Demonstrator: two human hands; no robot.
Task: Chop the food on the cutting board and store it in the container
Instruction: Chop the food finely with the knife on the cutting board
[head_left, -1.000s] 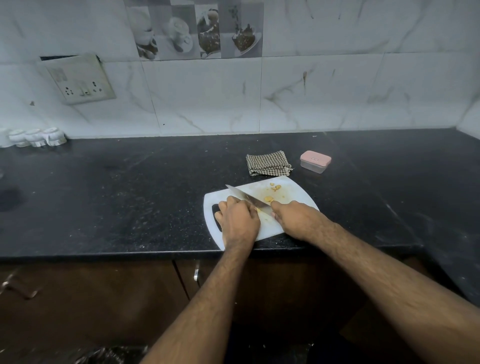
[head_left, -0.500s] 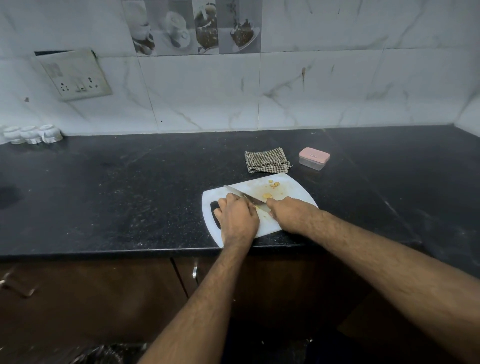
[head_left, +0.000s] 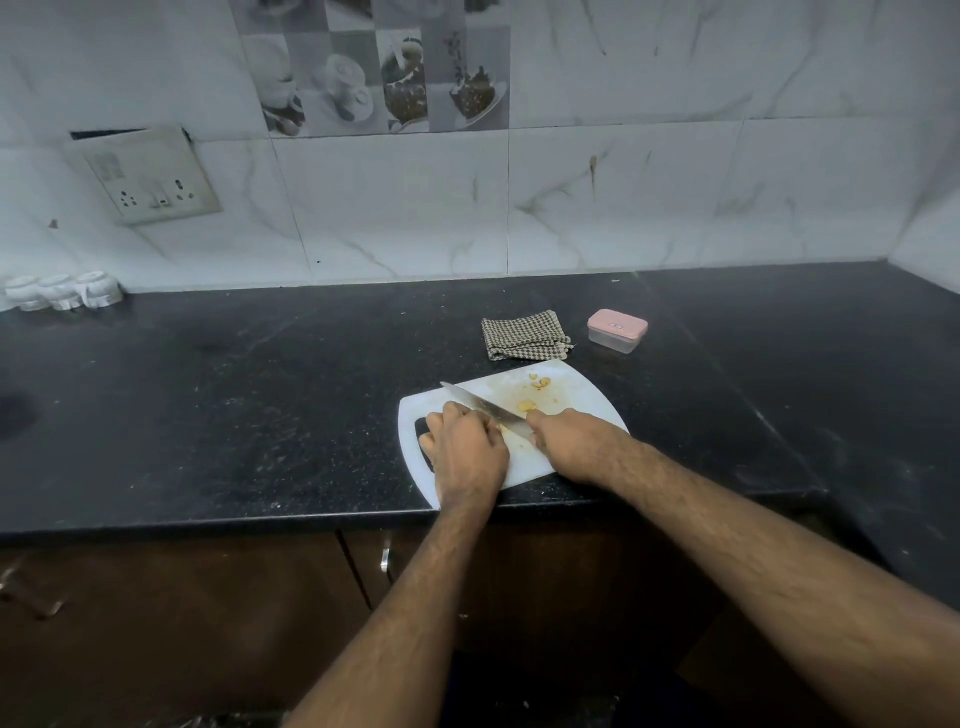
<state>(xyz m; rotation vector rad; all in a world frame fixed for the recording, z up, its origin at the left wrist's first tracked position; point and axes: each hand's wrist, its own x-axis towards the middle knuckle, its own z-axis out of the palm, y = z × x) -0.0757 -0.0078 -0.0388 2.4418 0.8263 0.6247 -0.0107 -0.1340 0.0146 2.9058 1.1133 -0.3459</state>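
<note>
checked cloth (head_left: 524, 335) folded on black counter (head_left: 234, 395), wall socket plate (head_left: 148, 176), white cups (head_left: 62, 292)

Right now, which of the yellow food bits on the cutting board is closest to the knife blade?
The single yellow piece mid-board, lying right beside the knife blade, just beyond the right hand. The small cluster sits farther back, near the cutting board's far edge, apart from the blade.

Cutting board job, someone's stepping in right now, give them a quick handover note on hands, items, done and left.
Right hand grips the knife, blade across the cutting board.
Left hand is curled over the food being cut; a yellow bit shows at its fingertips.
Done: a few cut pieces lie toward the board's far edge.
Left: finish chopping, open the pink-lidded container behind the board, lid on, and load it.
</note>
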